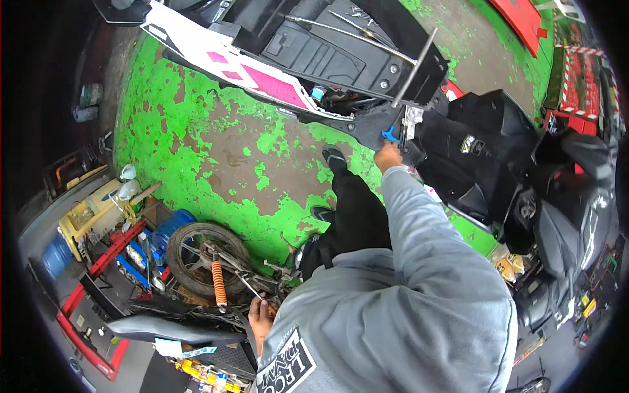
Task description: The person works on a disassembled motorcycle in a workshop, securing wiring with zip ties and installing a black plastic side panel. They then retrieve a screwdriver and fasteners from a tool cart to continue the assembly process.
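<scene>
My right hand (388,157) is closed at a blue T-shaped handle (390,135) beside the rear edge of a scooter body (262,72) with white and pink panels. How much of the handle lies inside the fingers is partly hidden. My left hand (261,321) is low by my side, its fingers pinched around a slim silver metal tool (251,287); the tool's kind is not clear. A long metal T-bar (354,40) lies across the scooter's open black storage tray (314,56), its crosspiece slanting over the edge. Small metal parts (359,12) rest in the tray.
A black scooter (472,144) stands close on the right. Behind my left hand are a wheel (196,252), an orange shock-absorber spring (219,283) and a red metal frame (88,275). Blue water jugs (173,226) and a yellow crate (88,213) stand left. The floor has peeling green paint.
</scene>
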{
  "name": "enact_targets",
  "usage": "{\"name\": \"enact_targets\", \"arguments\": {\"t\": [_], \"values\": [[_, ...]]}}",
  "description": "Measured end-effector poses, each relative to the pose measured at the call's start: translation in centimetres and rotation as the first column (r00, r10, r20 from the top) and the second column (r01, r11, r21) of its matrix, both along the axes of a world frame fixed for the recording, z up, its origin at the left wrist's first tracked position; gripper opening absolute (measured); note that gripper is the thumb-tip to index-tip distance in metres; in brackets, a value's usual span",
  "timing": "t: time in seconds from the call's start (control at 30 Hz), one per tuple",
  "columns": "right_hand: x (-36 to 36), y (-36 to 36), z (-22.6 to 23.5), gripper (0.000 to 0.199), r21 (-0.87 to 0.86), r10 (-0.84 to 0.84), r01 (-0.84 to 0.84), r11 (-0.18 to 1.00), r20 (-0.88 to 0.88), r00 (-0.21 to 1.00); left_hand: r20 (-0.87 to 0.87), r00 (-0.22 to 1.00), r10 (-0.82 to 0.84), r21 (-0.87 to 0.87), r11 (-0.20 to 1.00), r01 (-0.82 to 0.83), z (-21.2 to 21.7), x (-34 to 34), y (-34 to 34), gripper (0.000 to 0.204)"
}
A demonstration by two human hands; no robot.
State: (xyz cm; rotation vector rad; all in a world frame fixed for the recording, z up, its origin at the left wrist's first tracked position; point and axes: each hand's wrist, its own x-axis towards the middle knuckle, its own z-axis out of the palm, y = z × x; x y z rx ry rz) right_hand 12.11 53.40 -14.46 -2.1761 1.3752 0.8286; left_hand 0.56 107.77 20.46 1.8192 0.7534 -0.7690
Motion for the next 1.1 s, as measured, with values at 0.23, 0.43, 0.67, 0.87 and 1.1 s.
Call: {"name": "enact_targets", "arguments": {"t": [0.23, 0.43, 0.67, 0.87, 1.1], "values": [[0.3, 11.5, 5.2, 0.054, 0.269, 0.440, -0.561, 0.783, 0.396, 0.805, 0.284, 0.955, 0.085, -0.105, 0.993, -0.057, 0.0, 3.5, 0.1, 0.010], [5.1, 27.1, 27.1, 0.075, 0.154, 0.336, -0.933, 0.324, 0.904, 0.266, 0.508, 0.844, 0.173, -0.249, 0.967, -0.048, 3.0, 8.1, -0.9, 0.014], [2.0, 41.0, 40.1, 0.057, 0.198, 0.355, -0.972, -0.123, 0.924, 0.143, 0.687, 0.666, 0.290, -0.272, 0.953, -0.134, 6.5, 5.6, 4.0, 0.016], [-1.9, 46.2, 38.7, 0.052, 0.260, 0.530, -0.955, -0.141, 0.835, 0.149, 0.635, 0.698, 0.332, -0.140, 0.938, -0.318, 6.9, -3.7, 12.1, 0.024], [-0.1, 46.5, 33.5, 0.034, 0.369, 0.376, -0.928, 0.047, 0.855, 0.359, 0.603, 0.445, 0.662, -0.254, 0.688, -0.680, 5.9, -15.4, 16.7, 0.019]]}}
